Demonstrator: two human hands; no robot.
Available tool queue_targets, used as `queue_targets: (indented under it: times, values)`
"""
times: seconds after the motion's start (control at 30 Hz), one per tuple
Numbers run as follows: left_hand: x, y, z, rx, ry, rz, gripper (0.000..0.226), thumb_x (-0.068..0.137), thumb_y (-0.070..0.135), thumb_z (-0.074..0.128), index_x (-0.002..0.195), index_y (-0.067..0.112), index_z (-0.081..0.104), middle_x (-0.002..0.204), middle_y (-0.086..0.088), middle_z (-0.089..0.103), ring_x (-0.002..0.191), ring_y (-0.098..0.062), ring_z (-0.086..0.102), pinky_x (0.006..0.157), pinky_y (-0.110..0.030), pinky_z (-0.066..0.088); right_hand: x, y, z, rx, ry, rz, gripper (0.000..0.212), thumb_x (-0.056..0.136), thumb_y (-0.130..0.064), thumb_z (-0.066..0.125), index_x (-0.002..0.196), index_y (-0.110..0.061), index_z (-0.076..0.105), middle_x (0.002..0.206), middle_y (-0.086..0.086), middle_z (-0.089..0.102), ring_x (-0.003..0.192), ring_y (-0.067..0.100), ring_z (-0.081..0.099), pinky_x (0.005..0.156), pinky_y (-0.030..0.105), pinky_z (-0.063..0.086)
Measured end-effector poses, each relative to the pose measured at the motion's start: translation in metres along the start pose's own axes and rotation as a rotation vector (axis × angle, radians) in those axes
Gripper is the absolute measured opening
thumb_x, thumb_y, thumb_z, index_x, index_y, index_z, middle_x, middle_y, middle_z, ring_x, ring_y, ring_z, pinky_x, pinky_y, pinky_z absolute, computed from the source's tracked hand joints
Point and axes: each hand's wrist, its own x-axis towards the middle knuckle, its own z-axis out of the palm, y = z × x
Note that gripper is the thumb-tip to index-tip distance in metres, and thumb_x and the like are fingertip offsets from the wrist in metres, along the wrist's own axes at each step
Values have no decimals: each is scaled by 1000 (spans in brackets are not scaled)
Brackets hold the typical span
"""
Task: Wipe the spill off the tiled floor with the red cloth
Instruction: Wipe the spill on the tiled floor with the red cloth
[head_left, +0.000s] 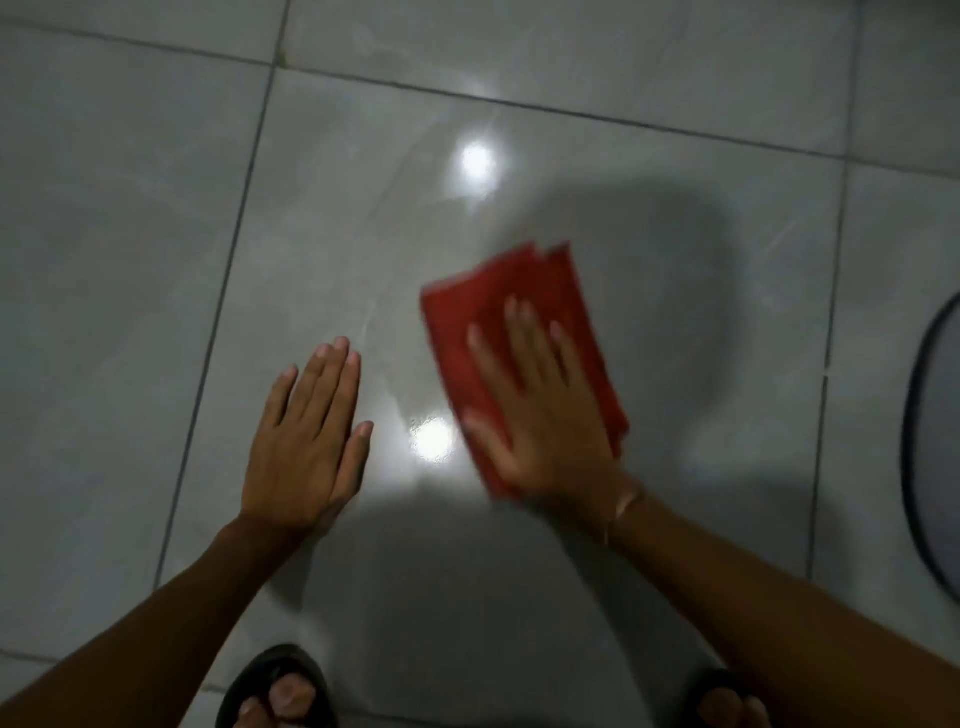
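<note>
The red cloth (535, 291) lies folded flat on the grey tiled floor (130, 260), right of centre. My right hand (540, 410) presses down on it, palm flat and fingers spread, and looks motion-blurred. My left hand (306, 436) rests flat on the tile to the cloth's left, fingers together, holding nothing. A faint wet sheen (395, 332) with streaks lies between the two hands and runs up toward the bright light reflections; its outline is hard to tell.
A dark-rimmed round grey object (935, 441) is cut off by the right edge. My two feet in dark sandals (280, 691) stand at the bottom edge. Dark grout lines (218, 312) cross the floor around the large centre tile.
</note>
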Motion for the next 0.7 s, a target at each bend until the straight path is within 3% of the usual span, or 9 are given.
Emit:
queue_targets:
  times: [0.1,0.2,0.3,0.37,0.53,0.6,0.7]
  values:
    - [2,1,-1,-2,-8,-4,68,105,37,29,162,-1,25,171,-19,26,160,-32,25,128,-55,27,-106,-2,14,-20,-99,-60,80,106,-63,38,170,-19,17,180,19,4,168,33,6,133,54,17]
    - [3,5,-4,-30,-13,-12,69,104,39,27,161,-1,26,171,-18,26,159,-33,26,128,-56,28,-155,32,4,-62,-107,29,78,106,-60,37,169,-18,21,180,17,7,166,34,20,130,49,24]
    - [3,5,-4,-45,4,-9,70,104,40,28,160,-1,28,170,-19,28,159,-33,27,127,-56,30,-127,61,-16,-109,-73,207,80,102,-56,39,167,-9,27,176,26,14,163,39,24,129,53,32]
    - [3,3,-2,-47,19,-6,69,104,40,28,160,0,28,170,-18,29,159,-32,27,127,-56,30,-78,69,-25,-122,-40,218,79,102,-51,36,167,-7,26,175,27,15,163,41,20,129,59,30]
    - [8,4,-2,-71,40,0,67,104,38,31,159,0,32,169,-18,32,158,-31,30,126,-56,32,69,16,-29,-56,44,250,87,104,-68,38,171,-20,10,178,26,2,167,40,2,137,54,8]
    - [7,3,-3,-49,58,-9,65,104,35,33,159,0,34,168,-18,35,157,-32,33,125,-57,34,85,-20,-17,-33,66,148,87,102,-70,38,171,-23,13,178,26,3,167,40,3,137,54,10]
    - [2,-3,-2,-28,90,-28,65,104,33,32,159,-1,33,168,-20,34,156,-33,34,126,-56,31,24,-36,6,-2,27,-130,81,104,-64,41,170,-21,21,178,25,7,168,38,3,135,56,16]
